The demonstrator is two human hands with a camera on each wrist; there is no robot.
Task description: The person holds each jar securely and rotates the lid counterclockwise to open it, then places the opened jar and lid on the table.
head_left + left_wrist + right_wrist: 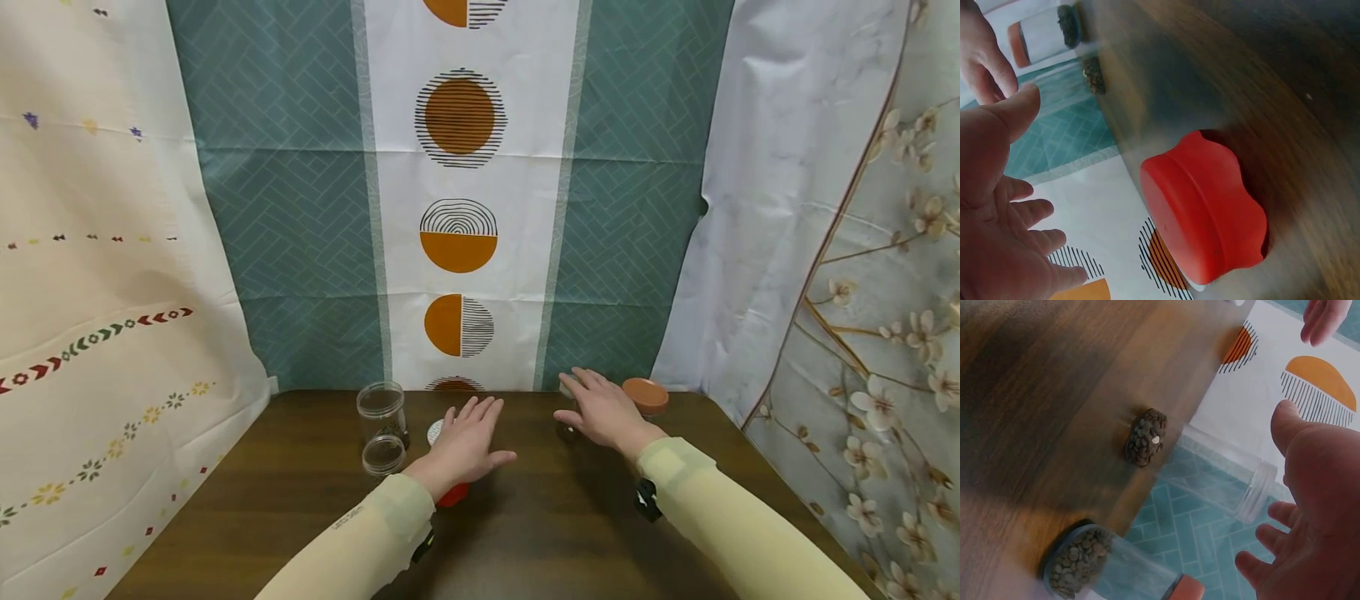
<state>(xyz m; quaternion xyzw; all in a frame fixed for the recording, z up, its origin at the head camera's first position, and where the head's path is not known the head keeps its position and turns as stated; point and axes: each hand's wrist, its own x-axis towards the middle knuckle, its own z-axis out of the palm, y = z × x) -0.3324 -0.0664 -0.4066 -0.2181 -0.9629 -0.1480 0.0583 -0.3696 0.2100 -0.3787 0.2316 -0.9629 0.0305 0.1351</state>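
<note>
My left hand [465, 446] hovers with straight, spread fingers above a red cap-like piece with a wavy edge [1204, 206]. That piece is partly hidden by the hand in the head view; nothing is between the fingers. A white textured round top [434, 431] shows just past the hand. On the other side, my right hand [600, 408] is held in the air, fingers spread and holding nothing. Nearest to it stands a lidless clear jar [1216, 469] with dark brown bean-like grains [1147, 437] at its bottom. Beside that is another jar of grains with an orange lid [645, 394].
Left of my left hand stand a larger clear jar [381, 412] and a smaller clear jar [384, 456], close together. All stand on a dark wooden table [315, 533]. A patterned cloth [457, 292] hangs behind the table, with more cloths at both sides.
</note>
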